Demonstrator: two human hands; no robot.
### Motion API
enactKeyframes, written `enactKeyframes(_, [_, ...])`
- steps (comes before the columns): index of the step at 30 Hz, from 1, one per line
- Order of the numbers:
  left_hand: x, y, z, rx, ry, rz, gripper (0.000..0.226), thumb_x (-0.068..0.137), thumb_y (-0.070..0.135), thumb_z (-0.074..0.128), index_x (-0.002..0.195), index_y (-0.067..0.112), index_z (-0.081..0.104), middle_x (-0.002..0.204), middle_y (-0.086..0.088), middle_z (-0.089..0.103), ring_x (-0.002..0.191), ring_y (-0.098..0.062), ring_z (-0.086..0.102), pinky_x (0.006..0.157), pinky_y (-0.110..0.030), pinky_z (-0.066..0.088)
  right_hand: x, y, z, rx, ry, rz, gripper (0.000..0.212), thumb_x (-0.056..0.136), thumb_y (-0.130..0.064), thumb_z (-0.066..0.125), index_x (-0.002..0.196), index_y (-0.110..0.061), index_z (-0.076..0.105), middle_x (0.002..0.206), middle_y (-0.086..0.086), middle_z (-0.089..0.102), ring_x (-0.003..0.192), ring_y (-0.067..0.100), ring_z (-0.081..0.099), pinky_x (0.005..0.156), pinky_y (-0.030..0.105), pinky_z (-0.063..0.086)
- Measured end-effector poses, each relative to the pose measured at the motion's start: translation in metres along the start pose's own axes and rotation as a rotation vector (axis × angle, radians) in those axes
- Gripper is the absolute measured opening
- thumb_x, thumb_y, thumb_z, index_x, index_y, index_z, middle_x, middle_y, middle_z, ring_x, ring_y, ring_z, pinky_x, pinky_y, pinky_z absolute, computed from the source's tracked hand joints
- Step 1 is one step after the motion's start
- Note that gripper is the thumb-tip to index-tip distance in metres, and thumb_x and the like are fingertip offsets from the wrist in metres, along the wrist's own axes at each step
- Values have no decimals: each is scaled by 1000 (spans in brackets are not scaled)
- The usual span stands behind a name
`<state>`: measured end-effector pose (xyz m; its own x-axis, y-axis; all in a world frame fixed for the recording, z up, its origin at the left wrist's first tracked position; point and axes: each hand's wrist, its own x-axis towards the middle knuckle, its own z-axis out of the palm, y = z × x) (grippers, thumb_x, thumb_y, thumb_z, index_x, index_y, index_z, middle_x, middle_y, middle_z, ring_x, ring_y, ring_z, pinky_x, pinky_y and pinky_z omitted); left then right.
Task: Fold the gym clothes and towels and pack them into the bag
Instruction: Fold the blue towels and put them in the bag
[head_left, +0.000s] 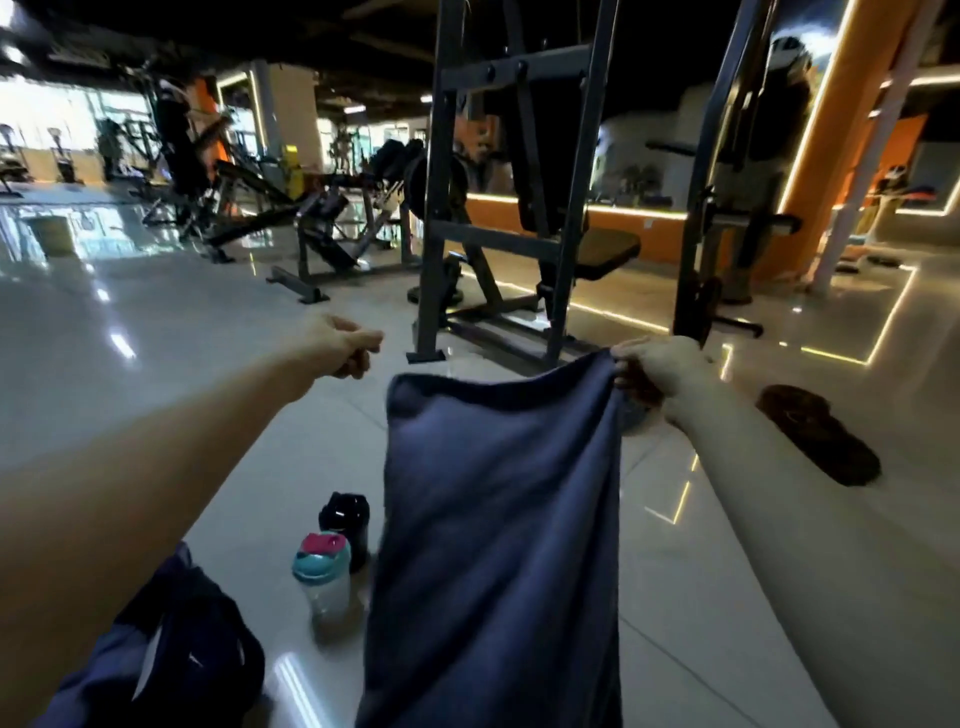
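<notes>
floor: glossy pale tiles (156, 322) reflecting lights
equipment: dark steel weight machine (498, 208), benches behind (322, 208)
walls: orange pillar (831, 156), lit strips
windows: bright, far left (52, 119)

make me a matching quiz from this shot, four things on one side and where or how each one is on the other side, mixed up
Things
1. blue towel
2. left hand
3. teal-lidded bottle
4. dark bag

Place or state
a. fingers curled, holding nothing
b. bottom left of the view, below the left forearm
c. hanging from the right hand, pinched at one top corner
d. standing on the floor beside a black bottle

Pairs: 1-c, 2-a, 3-d, 4-b
</notes>
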<state>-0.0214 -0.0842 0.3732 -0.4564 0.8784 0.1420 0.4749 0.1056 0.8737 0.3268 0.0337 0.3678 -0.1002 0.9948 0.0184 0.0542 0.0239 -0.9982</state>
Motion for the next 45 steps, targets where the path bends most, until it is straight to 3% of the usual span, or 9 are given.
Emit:
enactKeyframes(10, [-7,-174,183,256,-344,-271,10,94,19,68,100,10,68,97,-12,75,73,-17,67,64,-27,52,28,170,13,-502,-260,148,8,86,-4,71,81,-10,68,75,6,63,68,18,57,58,29,50])
enactKeyframes(16, [-19,-152,262,233,-610,45,79,90,5,70,156,28,34,158,-3,36,142,-21,37,111,-36,40,35,179,-3,-491,-682,82,8,91,-11,70,96,-6,70,100,15,70,101,32,66,90,42,54])
enactKeyframes(21, [-3,-104,279,233,-898,73,48,86,-1,66,131,14,59,129,-4,59,124,-22,54,109,-41,44,36,158,-11,-175,-807,124,12,98,-16,59,105,-7,61,118,22,67,114,36,65,96,46,55])
enactKeyframes(24, [7,-105,260,220,-1009,52,20,83,12,69,101,4,73,98,-2,72,102,-14,64,111,-47,43,34,147,-21,-68,-754,156,9,96,-15,55,101,-8,58,109,13,71,105,27,69,81,33,59])
enactKeyframes(26, [7,-106,245,105,-1007,24,33,75,20,68,95,-7,66,90,-8,68,94,-16,62,108,-43,45,33,145,-27,-50,-712,180,13,88,-20,60,98,-11,60,96,5,69,90,19,68,73,29,58])
enactKeyframes(31, [-1,-97,215,-93,-945,-88,19,73,5,64,65,14,50,67,-6,46,63,-13,46,56,-21,33,27,151,-31,-109,-586,167,11,98,-17,56,92,-15,65,90,1,68,81,14,66,71,29,55])
enactKeyframes(37, [0,-95,168,111,-906,-127,26,76,20,82,97,7,74,95,-17,73,86,-22,69,78,-33,56,18,145,-36,-66,-448,88,18,103,-14,47,95,-12,63,90,5,67,82,18,64,70,30,54])
enactKeyframes(41, [-3,-96,137,388,-884,-139,9,84,9,78,93,13,78,91,-6,77,80,-14,72,69,-21,54,17,141,-38,-9,-375,70,14,101,-13,52,94,-13,63,92,7,66,85,21,64,73,34,55])
enactKeyframes(45, [9,-110,111,727,-593,-86,4,86,18,77,89,16,78,90,-4,75,88,-21,69,79,-32,55,18,140,-36,-96,-214,12,3,95,-12,64,96,-12,67,92,3,64,90,19,60,85,37,52])
